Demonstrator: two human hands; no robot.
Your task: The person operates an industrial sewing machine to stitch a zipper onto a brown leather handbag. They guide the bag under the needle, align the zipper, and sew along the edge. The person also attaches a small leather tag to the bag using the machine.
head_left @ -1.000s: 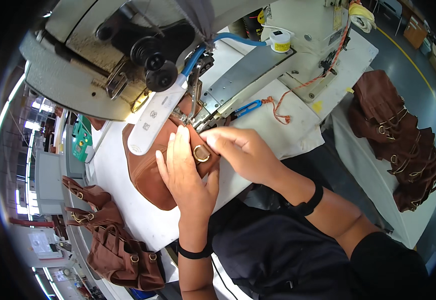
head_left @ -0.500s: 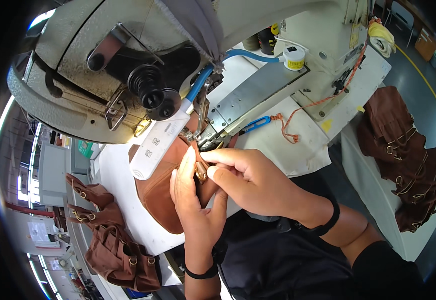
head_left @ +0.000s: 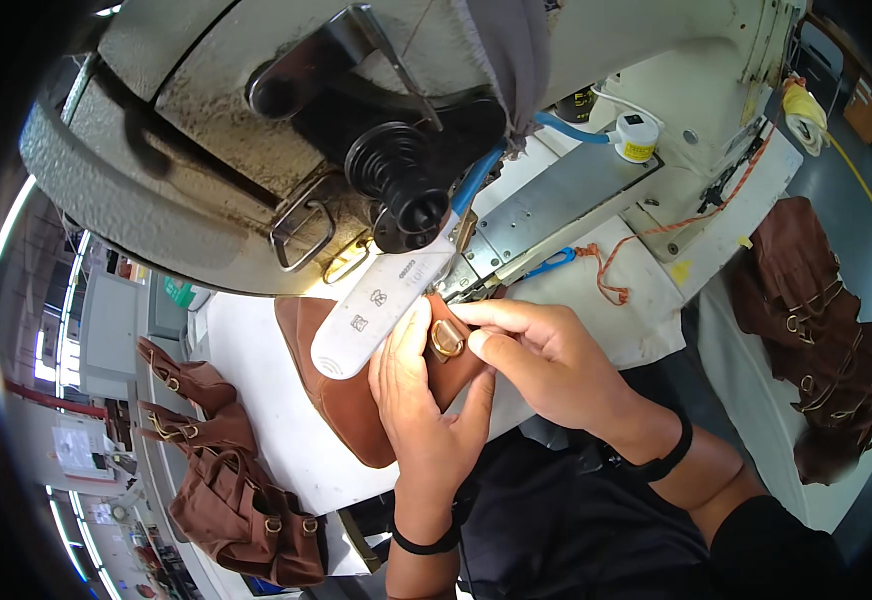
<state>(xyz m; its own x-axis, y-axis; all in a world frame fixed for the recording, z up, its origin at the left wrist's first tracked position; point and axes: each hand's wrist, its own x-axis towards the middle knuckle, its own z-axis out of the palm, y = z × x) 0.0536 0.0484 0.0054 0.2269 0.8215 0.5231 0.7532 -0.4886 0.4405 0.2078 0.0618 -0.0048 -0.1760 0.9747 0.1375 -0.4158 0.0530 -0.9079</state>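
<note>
Both hands pinching brown leather piece (head_left: pixel 356 400) at brass ring (head_left: pixel 446 340): left hand (head_left: pixel 426 400) beneath, right hand (head_left: pixel 546 365) above. Just beyond fingertips, probably needle, hidden by white light bar (head_left: pixel 376 315). Risk: fingers pricked, seam skewing.

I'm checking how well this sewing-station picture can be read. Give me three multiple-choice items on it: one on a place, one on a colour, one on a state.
1. Where do the heaps of finished brown bags lie?
A. Only at the left
B. At both sides of the table
C. On the machine

2. What colour is the leather piece under the hands?
A. Brown
B. Black
C. White

3. How are the hands on the metal ring?
A. Both lifted off
B. Only the left hand near
C. Both hands at it

Answers: 
1 B, bags lower left and at right. 
2 A, it is brown. 
3 C, left hand and right hand meet at the ring.
</note>
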